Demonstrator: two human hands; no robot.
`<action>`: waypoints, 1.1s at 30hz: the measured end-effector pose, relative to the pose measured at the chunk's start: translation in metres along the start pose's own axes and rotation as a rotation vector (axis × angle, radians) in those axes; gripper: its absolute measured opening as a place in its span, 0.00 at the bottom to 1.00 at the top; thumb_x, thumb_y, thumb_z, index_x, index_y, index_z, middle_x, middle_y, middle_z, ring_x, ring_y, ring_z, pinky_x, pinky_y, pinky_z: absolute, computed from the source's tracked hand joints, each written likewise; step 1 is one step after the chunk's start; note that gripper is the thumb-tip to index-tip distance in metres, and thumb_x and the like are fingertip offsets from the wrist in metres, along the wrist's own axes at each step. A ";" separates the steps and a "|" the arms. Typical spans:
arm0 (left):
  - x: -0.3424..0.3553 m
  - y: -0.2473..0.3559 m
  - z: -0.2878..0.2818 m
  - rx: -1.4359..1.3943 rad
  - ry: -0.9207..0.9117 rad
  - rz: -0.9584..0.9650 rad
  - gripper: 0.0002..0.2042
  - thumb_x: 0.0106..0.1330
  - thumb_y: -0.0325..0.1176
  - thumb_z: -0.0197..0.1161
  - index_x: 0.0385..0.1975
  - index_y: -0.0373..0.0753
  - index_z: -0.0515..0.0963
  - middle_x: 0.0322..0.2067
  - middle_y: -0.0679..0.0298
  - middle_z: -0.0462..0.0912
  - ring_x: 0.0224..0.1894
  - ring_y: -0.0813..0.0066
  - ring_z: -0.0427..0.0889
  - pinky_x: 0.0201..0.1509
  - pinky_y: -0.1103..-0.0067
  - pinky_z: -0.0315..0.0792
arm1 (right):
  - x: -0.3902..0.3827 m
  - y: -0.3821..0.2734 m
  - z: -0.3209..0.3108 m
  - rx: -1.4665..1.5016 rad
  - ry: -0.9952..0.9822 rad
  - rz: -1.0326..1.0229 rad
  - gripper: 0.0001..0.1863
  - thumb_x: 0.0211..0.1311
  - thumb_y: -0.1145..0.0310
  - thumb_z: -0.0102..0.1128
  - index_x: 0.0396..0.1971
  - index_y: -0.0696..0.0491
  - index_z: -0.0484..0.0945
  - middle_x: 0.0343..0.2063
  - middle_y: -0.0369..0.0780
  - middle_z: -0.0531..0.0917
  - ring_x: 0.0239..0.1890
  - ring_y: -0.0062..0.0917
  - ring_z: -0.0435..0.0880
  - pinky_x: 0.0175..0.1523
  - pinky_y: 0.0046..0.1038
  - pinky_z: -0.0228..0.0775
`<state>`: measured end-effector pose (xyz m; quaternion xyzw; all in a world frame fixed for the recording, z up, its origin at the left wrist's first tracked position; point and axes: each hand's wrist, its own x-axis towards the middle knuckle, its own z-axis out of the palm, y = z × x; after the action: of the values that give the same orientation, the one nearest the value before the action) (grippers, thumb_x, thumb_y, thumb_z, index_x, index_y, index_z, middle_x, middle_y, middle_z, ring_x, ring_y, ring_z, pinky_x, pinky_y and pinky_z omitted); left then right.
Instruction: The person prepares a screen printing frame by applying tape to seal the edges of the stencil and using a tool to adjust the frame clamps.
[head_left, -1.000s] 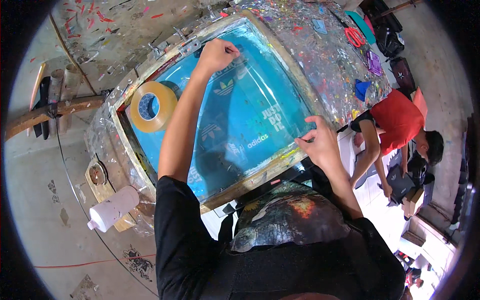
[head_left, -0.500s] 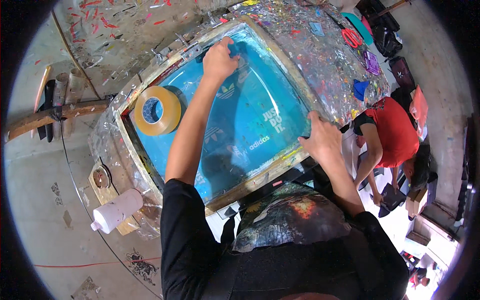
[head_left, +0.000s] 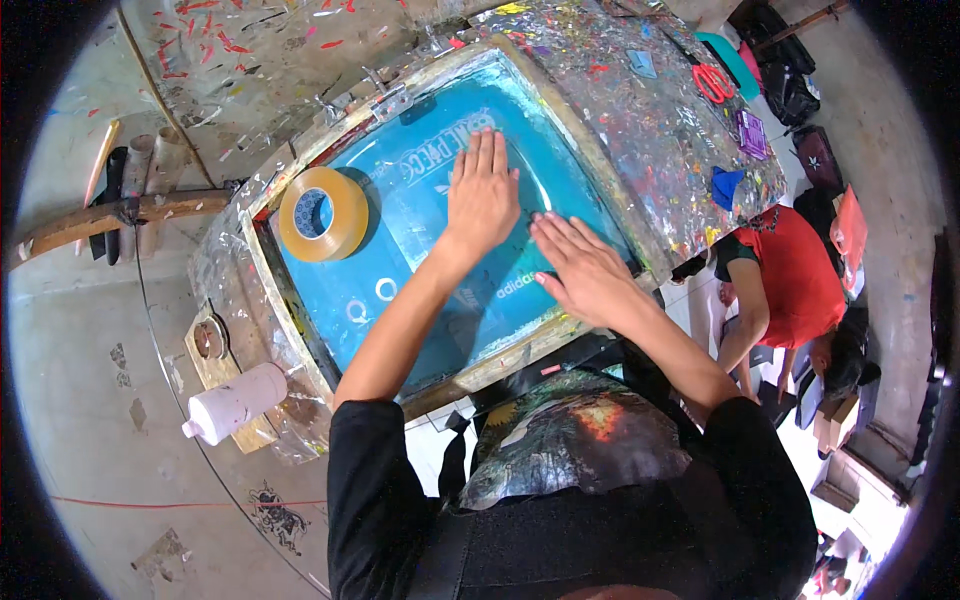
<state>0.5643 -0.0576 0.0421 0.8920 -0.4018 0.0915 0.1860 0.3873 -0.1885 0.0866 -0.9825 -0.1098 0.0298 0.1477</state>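
All visible fingers [head_left: 486, 155] lie outstretched, gripping nothing, with the blue screen [head_left: 375, 262] directly beneath them.

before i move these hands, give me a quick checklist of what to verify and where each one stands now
1. Left hand open, palm down, gripping nothing: ok.
2. Right hand open, palm down, gripping nothing: ok.
3. Blue mesh in the rectangular wooden frame free of loose items: not ok, a round amber tape roll lies on it.
4. Pale plastic bottle outside the frame: ok.
5. Red-handled scissors away from both hands: ok, on the paint-spattered table.
6. Mesh under the palms smooth: cannot tell, hands hide it.
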 end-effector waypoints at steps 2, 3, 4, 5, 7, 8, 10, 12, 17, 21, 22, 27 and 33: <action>-0.007 -0.002 0.005 -0.037 -0.106 -0.028 0.30 0.76 0.41 0.47 0.69 0.22 0.61 0.72 0.39 0.60 0.76 0.45 0.55 0.79 0.53 0.46 | -0.003 0.003 0.003 0.008 -0.011 0.059 0.34 0.76 0.52 0.45 0.71 0.62 0.62 0.74 0.46 0.62 0.77 0.35 0.56 0.80 0.41 0.42; -0.008 -0.002 0.007 -0.023 -0.091 -0.026 0.30 0.76 0.42 0.46 0.69 0.22 0.61 0.72 0.39 0.60 0.76 0.45 0.55 0.79 0.52 0.46 | -0.004 0.005 0.003 0.003 -0.026 0.107 0.35 0.76 0.50 0.43 0.71 0.62 0.62 0.74 0.46 0.61 0.77 0.35 0.56 0.80 0.40 0.41; -0.008 -0.002 0.009 -0.010 -0.077 -0.020 0.30 0.76 0.42 0.45 0.69 0.22 0.61 0.72 0.40 0.59 0.76 0.45 0.55 0.79 0.52 0.45 | -0.006 0.007 0.002 -0.003 -0.040 0.158 0.35 0.77 0.49 0.41 0.72 0.62 0.61 0.74 0.46 0.61 0.77 0.35 0.56 0.81 0.40 0.39; -0.008 -0.002 0.011 0.000 -0.063 -0.013 0.31 0.77 0.43 0.45 0.69 0.22 0.61 0.72 0.40 0.59 0.77 0.45 0.55 0.79 0.51 0.44 | -0.008 0.009 0.001 -0.009 -0.055 0.211 0.36 0.77 0.48 0.39 0.72 0.62 0.60 0.74 0.46 0.61 0.78 0.34 0.55 0.81 0.40 0.38; -0.003 -0.002 0.015 0.034 -0.054 -0.025 0.31 0.77 0.44 0.45 0.69 0.21 0.60 0.73 0.40 0.58 0.77 0.46 0.53 0.79 0.51 0.44 | -0.010 0.011 -0.002 -0.024 -0.046 0.252 0.37 0.78 0.46 0.37 0.72 0.62 0.60 0.74 0.46 0.62 0.77 0.35 0.56 0.81 0.39 0.37; -0.001 -0.002 0.017 0.047 -0.049 -0.030 0.32 0.77 0.44 0.45 0.69 0.21 0.60 0.73 0.41 0.57 0.77 0.46 0.53 0.79 0.50 0.43 | -0.011 0.011 -0.005 -0.034 -0.043 0.275 0.37 0.78 0.46 0.37 0.72 0.63 0.60 0.74 0.47 0.62 0.77 0.35 0.56 0.81 0.39 0.36; 0.004 -0.003 0.023 0.046 -0.046 -0.058 0.33 0.76 0.46 0.44 0.69 0.21 0.60 0.73 0.40 0.56 0.77 0.46 0.52 0.79 0.50 0.42 | -0.011 0.002 -0.010 -0.070 -0.097 0.311 0.38 0.78 0.46 0.36 0.71 0.64 0.61 0.73 0.48 0.64 0.77 0.36 0.57 0.81 0.39 0.38; 0.013 -0.003 0.027 0.040 -0.039 -0.087 0.34 0.76 0.47 0.44 0.69 0.21 0.59 0.74 0.40 0.56 0.78 0.46 0.52 0.79 0.51 0.41 | -0.014 -0.004 -0.017 -0.054 -0.129 0.278 0.38 0.78 0.46 0.36 0.70 0.65 0.62 0.72 0.49 0.65 0.77 0.37 0.58 0.80 0.39 0.40; 0.031 -0.006 0.038 0.082 -0.058 -0.155 0.36 0.76 0.50 0.40 0.71 0.21 0.56 0.75 0.41 0.53 0.79 0.47 0.48 0.80 0.52 0.37 | -0.039 -0.011 -0.026 0.029 -0.118 0.174 0.37 0.77 0.46 0.40 0.61 0.68 0.72 0.66 0.56 0.72 0.70 0.41 0.69 0.76 0.39 0.54; 0.043 -0.004 0.049 0.106 -0.071 -0.225 0.37 0.76 0.52 0.39 0.72 0.21 0.55 0.76 0.42 0.51 0.79 0.49 0.46 0.80 0.51 0.35 | -0.055 -0.012 -0.029 0.050 -0.069 0.177 0.34 0.76 0.46 0.45 0.41 0.67 0.85 0.48 0.61 0.83 0.52 0.46 0.85 0.61 0.42 0.73; 0.047 -0.005 0.051 0.109 -0.051 -0.241 0.37 0.76 0.52 0.38 0.72 0.22 0.55 0.76 0.42 0.51 0.79 0.49 0.46 0.80 0.51 0.35 | -0.054 -0.012 -0.031 0.058 -0.107 0.183 0.34 0.75 0.47 0.46 0.35 0.66 0.85 0.42 0.60 0.84 0.46 0.46 0.85 0.57 0.43 0.74; 0.064 -0.005 0.060 0.120 -0.032 -0.327 0.38 0.76 0.54 0.37 0.73 0.23 0.53 0.76 0.43 0.49 0.80 0.51 0.44 0.79 0.48 0.33 | -0.042 -0.020 -0.054 0.031 -0.267 0.205 0.32 0.73 0.49 0.51 0.21 0.62 0.84 0.25 0.51 0.86 0.30 0.45 0.86 0.50 0.42 0.75; 0.068 -0.007 0.042 0.066 0.003 -0.369 0.37 0.75 0.52 0.39 0.71 0.22 0.56 0.75 0.43 0.54 0.79 0.52 0.48 0.80 0.50 0.35 | -0.015 -0.013 -0.069 0.058 -0.472 0.064 0.30 0.71 0.46 0.52 0.22 0.57 0.85 0.21 0.51 0.83 0.30 0.46 0.85 0.42 0.48 0.75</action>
<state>0.6155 -0.1167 0.0233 0.9560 -0.2280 0.0706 0.1708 0.3760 -0.1994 0.1567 -0.9466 -0.1093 0.2662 0.1450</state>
